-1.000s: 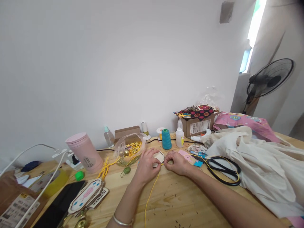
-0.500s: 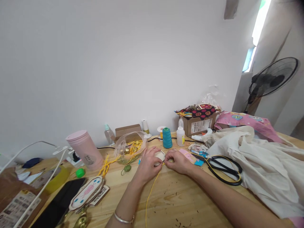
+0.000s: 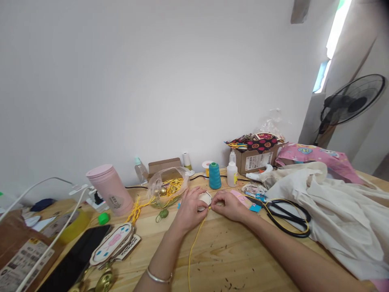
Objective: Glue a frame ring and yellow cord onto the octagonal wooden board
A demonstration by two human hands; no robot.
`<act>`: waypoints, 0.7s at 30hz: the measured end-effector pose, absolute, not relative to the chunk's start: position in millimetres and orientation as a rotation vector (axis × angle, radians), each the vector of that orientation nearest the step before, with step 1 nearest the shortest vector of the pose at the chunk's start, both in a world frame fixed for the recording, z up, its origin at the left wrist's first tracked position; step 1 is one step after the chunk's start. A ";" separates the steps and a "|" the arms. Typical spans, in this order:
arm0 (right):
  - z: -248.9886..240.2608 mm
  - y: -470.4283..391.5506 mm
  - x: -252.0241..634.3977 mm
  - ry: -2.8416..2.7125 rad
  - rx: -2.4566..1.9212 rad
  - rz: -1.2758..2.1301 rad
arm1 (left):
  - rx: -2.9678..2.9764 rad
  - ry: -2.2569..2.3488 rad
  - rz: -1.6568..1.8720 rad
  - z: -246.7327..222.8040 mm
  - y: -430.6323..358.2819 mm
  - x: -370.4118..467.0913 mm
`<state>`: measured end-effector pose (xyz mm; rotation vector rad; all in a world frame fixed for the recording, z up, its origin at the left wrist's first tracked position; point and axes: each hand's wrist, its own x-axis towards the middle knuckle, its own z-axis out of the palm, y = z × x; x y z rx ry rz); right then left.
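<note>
My left hand [image 3: 192,207] is closed in a pinch on a yellow cord [image 3: 194,243], whose tail runs down the wooden table toward me. Close beside it, my right hand [image 3: 226,205] pinches the same cord where it meets a small knot. Partly behind my left fingers lies a white plaque with a dark rim [image 3: 205,198], mostly hidden. Just beyond the hands stands a teal thread cone [image 3: 214,177]. A pink card [image 3: 240,197] lies past my right hand, near black-handled scissors [image 3: 288,219].
At left are a pink tumbler [image 3: 111,190], a black phone [image 3: 75,259] and stacked decorated plaques [image 3: 112,244]. A plastic bag of yellow cords [image 3: 168,187] sits behind my left hand. White cloth [image 3: 328,211] covers the right side, before a cardboard box [image 3: 255,159].
The view has shifted slightly. Both hands stay together at the cord, with the right fingertips a little more drawn together in their pinch.
</note>
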<state>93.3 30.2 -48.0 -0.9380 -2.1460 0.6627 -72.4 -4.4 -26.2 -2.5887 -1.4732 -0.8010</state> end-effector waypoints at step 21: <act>-40.8 28.1 95.2 -2.182 -1.030 0.574 | -2.613 -1.504 -0.851 -25.4 -5.9 -72.6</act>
